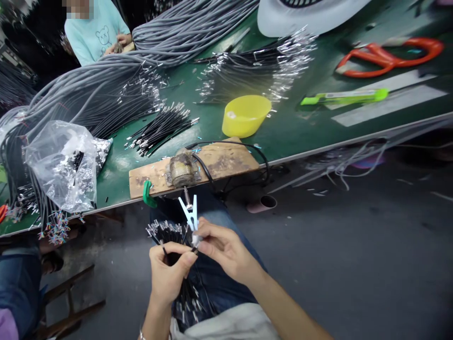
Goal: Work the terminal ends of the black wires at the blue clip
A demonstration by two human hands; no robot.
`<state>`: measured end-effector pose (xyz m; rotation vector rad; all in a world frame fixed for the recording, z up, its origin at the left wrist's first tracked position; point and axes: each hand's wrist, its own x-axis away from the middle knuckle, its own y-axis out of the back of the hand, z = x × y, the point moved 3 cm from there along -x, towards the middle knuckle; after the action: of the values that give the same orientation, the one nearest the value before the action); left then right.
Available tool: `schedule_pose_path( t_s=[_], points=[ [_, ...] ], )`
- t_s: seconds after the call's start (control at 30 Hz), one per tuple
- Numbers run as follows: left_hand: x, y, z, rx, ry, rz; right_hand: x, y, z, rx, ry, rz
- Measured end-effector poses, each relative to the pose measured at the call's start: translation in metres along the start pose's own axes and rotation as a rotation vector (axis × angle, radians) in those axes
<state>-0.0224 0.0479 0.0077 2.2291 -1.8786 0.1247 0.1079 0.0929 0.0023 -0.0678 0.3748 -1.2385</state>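
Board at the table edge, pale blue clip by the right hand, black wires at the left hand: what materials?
Board: wood, dull, looks unvarnished; tan with dark stains.
Pale blue clip: probably plastic; even colour.
Black wires: likely plastic or rubber sheaths, given the dark skins; silvery ends suggest metal. Cores hidden.

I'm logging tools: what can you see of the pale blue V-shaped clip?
The pale blue, plastic-looking V-shaped clip has two slim prongs spread toward the brown wooden board. Its narrow lower end appears to meet the bare right hand, near a small whitish piece. A metal rod overlaps the prongs; contact is unclear.
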Motion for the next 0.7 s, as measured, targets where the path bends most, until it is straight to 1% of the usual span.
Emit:
schedule_pose_path(
  t_s=[0.07,0.1,0.13,0.17,0.23,0.27,0.37,0.47,0.57,0.7],
  points=[
    [-0.001,0.001,-0.008,-0.051,-0.061,-0.025,-0.004,0.000,-0.007,-0.195,-0.174,0.101],
    [-0.002,0.002,-0.011,-0.073,-0.092,-0.036,-0.008,0.002,-0.010,-0.256,-0.243,0.114],
    [-0.002,0.002,-0.014,-0.092,-0.119,-0.045,-0.012,0.004,-0.011,-0.293,-0.290,0.090],
    [-0.001,0.002,-0.017,-0.108,-0.141,-0.051,-0.017,0.006,-0.012,-0.317,-0.315,0.039],
    [0.000,0.002,-0.022,-0.128,-0.179,-0.058,-0.029,0.008,-0.011,-0.367,-0.331,-0.062],
    [0.000,0.003,-0.024,-0.135,-0.197,-0.064,-0.035,0.006,-0.010,-0.405,-0.334,-0.081],
    [0.000,0.005,-0.028,-0.157,-0.255,-0.111,-0.048,-0.005,-0.007,-0.564,-0.380,-0.027],
    [-0.004,0.004,-0.033,-0.191,-0.311,-0.156,-0.053,-0.012,-0.007,-0.688,-0.413,-0.054],
    [-0.008,0.000,-0.036,-0.224,-0.349,-0.162,-0.053,-0.013,-0.006,-0.727,-0.410,-0.093],
    [-0.009,-0.004,-0.038,-0.261,-0.359,-0.174,-0.050,-0.015,-0.007,-0.766,-0.431,-0.084]
  ],
)
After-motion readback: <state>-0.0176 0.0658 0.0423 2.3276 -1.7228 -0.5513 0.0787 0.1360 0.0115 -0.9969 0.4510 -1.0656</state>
